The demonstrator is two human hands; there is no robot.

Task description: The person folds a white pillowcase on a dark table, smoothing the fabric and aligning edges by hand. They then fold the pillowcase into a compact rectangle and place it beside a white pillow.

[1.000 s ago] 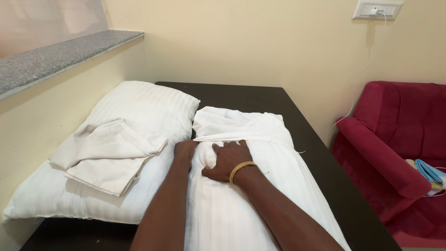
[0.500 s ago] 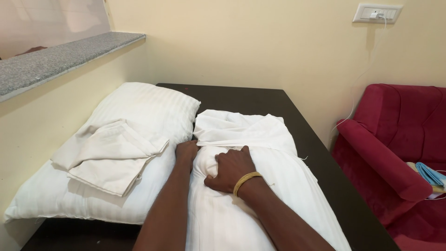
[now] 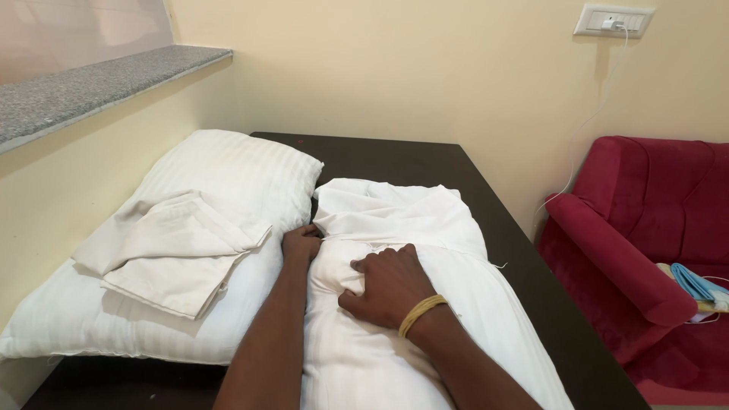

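A white pillow partly inside a white striped pillowcase lies lengthwise on a dark table. My left hand grips the case's left edge where the loose cloth begins. My right hand, with a yellow band at the wrist, presses down on the filled part and bunches the fabric under its fingers. The loose end of the case lies crumpled beyond both hands.
A second white pillow lies to the left with a folded off-white pillowcase on top. A grey stone ledge runs along the left wall. A red armchair holding blue cloth stands right. A wall socket hangs above.
My right hand has slid back toward me along the pillow, from a flat spread to a curled grip on the fabric. My left hand has stayed at the case's edge.
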